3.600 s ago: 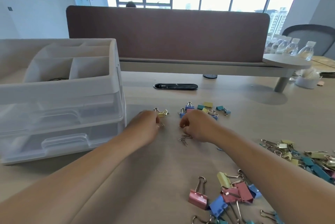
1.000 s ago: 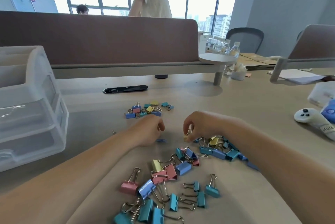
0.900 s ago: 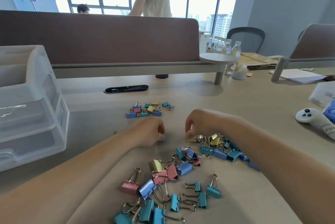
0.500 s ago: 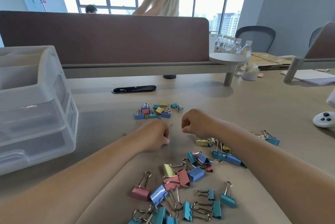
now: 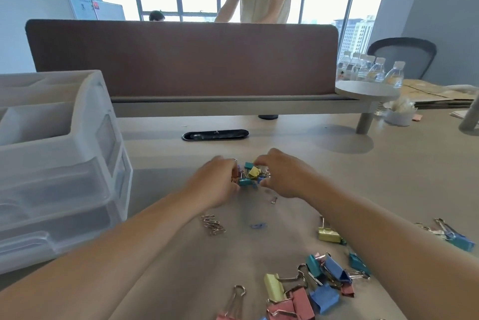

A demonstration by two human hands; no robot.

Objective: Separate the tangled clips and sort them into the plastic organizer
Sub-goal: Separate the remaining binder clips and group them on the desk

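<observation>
both hands have pushed forward, off the near pile and onto the far cluster of small clips (image 5: 250, 176). left hand (image 5: 215, 182) curls round its left side, right hand (image 5: 282, 174) grips the right, seemingly pinching a teal one, though blur hides the fingertips. plastic organizer (image 5: 64, 164) stands well left on the table (image 5: 337, 177). bigger clips (image 5: 311, 291) lie by the right forearm, paper clips (image 5: 212, 225) between the arms.

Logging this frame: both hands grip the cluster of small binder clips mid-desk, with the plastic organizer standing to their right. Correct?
Not quite. The head view shows the plastic organizer standing to their left, not right. The rest holds: the left hand and right hand grip the cluster of small binder clips mid-desk.
</observation>
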